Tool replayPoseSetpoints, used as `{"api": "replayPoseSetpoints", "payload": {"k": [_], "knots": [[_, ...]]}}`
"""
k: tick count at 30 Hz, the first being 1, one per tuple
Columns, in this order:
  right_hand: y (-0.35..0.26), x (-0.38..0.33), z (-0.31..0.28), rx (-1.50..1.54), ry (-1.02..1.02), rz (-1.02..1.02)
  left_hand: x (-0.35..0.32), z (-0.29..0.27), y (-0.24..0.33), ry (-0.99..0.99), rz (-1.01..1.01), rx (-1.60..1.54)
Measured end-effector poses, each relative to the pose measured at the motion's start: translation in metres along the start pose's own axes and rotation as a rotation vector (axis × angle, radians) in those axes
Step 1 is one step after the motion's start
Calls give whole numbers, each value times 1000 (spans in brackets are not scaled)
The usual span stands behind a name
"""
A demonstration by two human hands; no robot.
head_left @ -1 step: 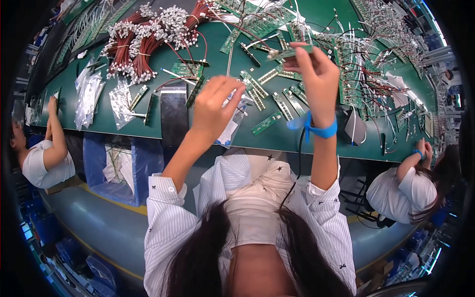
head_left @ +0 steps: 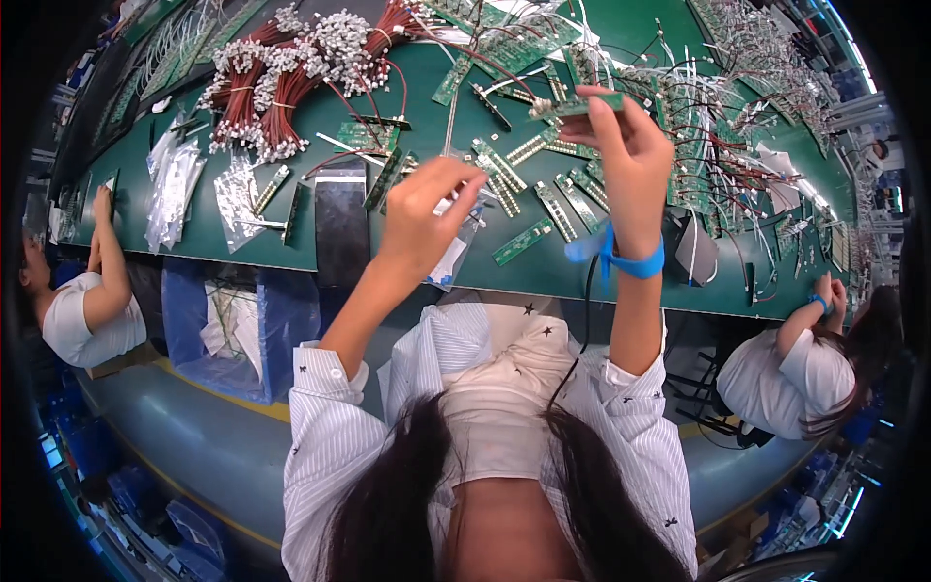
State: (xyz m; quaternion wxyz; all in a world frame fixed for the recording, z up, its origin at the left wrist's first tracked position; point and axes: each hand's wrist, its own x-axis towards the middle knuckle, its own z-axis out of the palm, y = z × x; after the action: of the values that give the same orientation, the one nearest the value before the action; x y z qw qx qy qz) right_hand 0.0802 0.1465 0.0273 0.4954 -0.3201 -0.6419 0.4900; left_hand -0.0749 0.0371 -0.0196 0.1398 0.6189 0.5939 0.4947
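Note:
A narrow green circuit board (head_left: 580,105) with a white connector at its left end is pinched between the thumb and fingers of my right hand (head_left: 635,160), held above the bench. A dark red cable (head_left: 499,70) runs to that connector end from the upper left. To the left and lower, my left hand (head_left: 422,213) is closed, thumb against curled fingers; whatever it may hold is hidden. Beneath and between my hands lie several small boards (head_left: 499,177) with rows of light parts, and a clear plastic bag (head_left: 448,262) partly under my left hand.
Bundles of dark red cables (head_left: 262,92) with white connectors lie at the far left. Wired boards (head_left: 693,145) crowd the right side of the green bench (head_left: 281,165). A blue strap (head_left: 635,257) with a black cord circles my right wrist. Co-workers sit at both sides.
Both hands have shifted slightly to the right. The circuit board has moved along with my right hand, still in its grip.

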Motion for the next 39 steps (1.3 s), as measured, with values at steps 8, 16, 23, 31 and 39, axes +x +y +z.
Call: {"api": "replayPoseSetpoints", "payload": {"k": [8,16,23,31,39], "knots": [[-14,-53,27,464,-304,352,-20,7,21,266,-347,-921],[3,-63,43,245,-440,306,-62,-29,-2,458,-371,-1199],[48,-35,33,-509,-345,-15,-89,-37,-29,445,-556,-1222],[73,-22,47,-818,-422,-282,-86,1,-33,223,-583,-1258],[71,-16,48,-816,-472,-209,-85,2,-34,225,-600,-1265]]}}
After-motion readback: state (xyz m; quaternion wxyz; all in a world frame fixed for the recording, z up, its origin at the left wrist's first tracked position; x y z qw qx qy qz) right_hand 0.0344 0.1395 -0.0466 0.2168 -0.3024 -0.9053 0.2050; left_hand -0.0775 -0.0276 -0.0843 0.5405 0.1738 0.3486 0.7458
